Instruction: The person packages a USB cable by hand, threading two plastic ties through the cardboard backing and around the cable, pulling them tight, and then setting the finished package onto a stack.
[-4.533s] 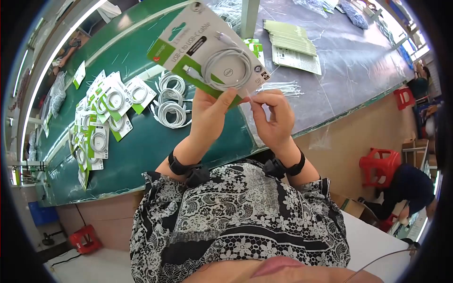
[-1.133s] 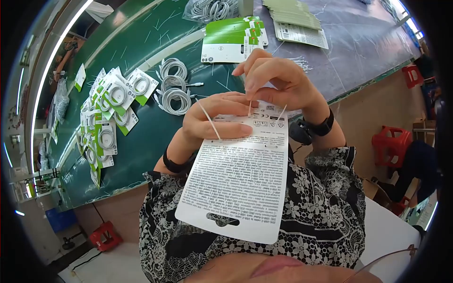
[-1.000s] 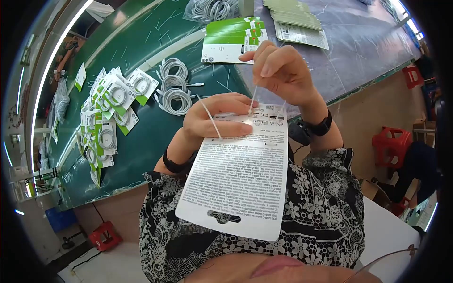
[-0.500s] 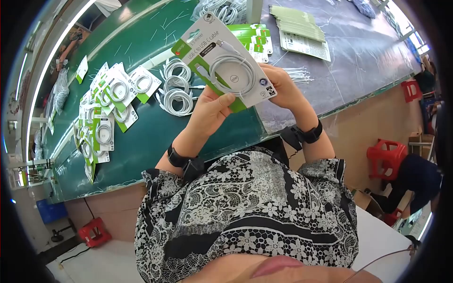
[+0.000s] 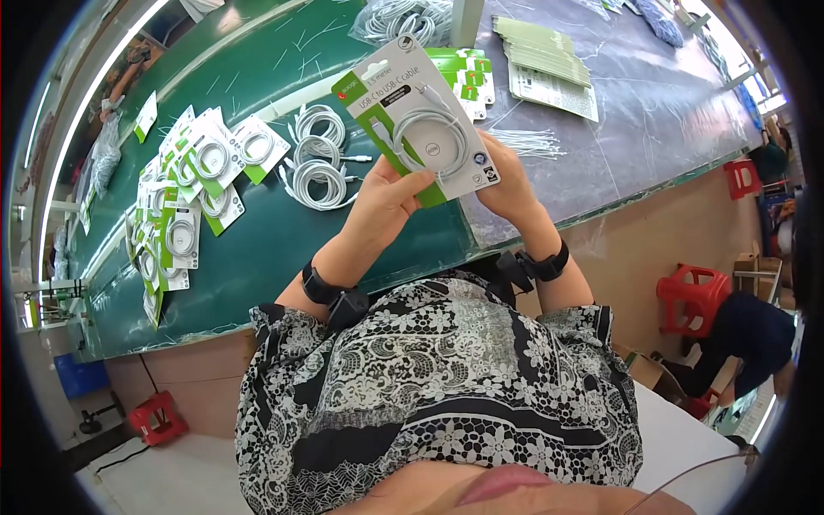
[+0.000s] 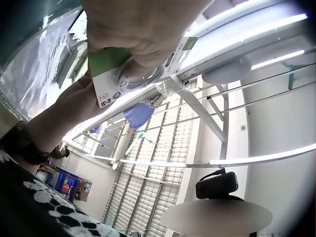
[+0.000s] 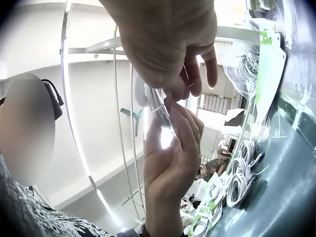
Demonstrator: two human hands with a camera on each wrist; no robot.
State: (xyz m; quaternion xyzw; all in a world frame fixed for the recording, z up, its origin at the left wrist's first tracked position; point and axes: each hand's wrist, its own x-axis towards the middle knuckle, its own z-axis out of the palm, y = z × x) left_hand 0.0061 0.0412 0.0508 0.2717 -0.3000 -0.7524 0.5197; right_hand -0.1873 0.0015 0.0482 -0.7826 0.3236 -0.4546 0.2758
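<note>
A white and green card (image 5: 403, 73) with a coiled white cable (image 5: 468, 142) on its front is held up over the table edge. My left hand (image 5: 382, 202) grips its lower left part, thumb on the front, fingers behind. At the card's right edge is my right hand (image 5: 511, 180), its fingertips hidden behind it. In the right wrist view my right hand (image 7: 168, 44) has bent fingers at the card's back, with a thin white strip between them. The left wrist view shows my left hand (image 6: 138, 29) over the card (image 6: 106, 89).
Packaged cables (image 5: 210, 159) are piled on the green table (image 5: 257, 300) at left, beside several loose coils (image 5: 318, 184). White ties (image 5: 532, 144), a stack of cards (image 5: 545, 56), green-and-white cards (image 5: 476, 86) and bagged cables (image 5: 403, 21) lie behind. A red stool (image 5: 693, 300) stands at right.
About a second ago the card showed its printed back, with the right hand pulling a tie; now its front faces up. Since half a second ago, card and hands have shifted slightly.
</note>
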